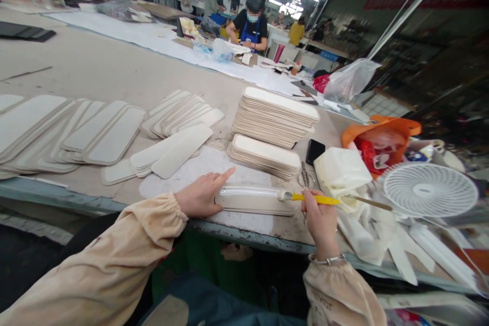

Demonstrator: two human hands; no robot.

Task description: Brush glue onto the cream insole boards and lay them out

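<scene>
Long flat beige strip of board-like material (255, 205): was laid lengthwise near the front edge of the beige-topped worktable (183, 74), over thin white paper (212, 157); a glossy, wet-looking white band was shown along its far side.
Left hand (202, 196): was spread, index finger extended, and set down at the strip's left end; nothing was seen to be gripped by it.
Right hand (320, 219): was closed around a slim yellow-handled brush (315, 199) with pale bristles, which were rested on the white band; the two hands were set well apart.
Handling: by its look, the strip was judged light, thin and fairly stiff — slippery and easily smudged where coated. A hold was best taken at the bare near edge or an uncoated end.
Neat stacks: rounded ivory-topped boards (275, 107) were piled in two blocks just beyond the strip.
Blocky white plastic container (342, 168): was stood to the right; its contents could not be told from this angle.
Bright orange bag (382, 125): was left open behind it — crumpled red plastic (372, 155) was held inside.
</scene>
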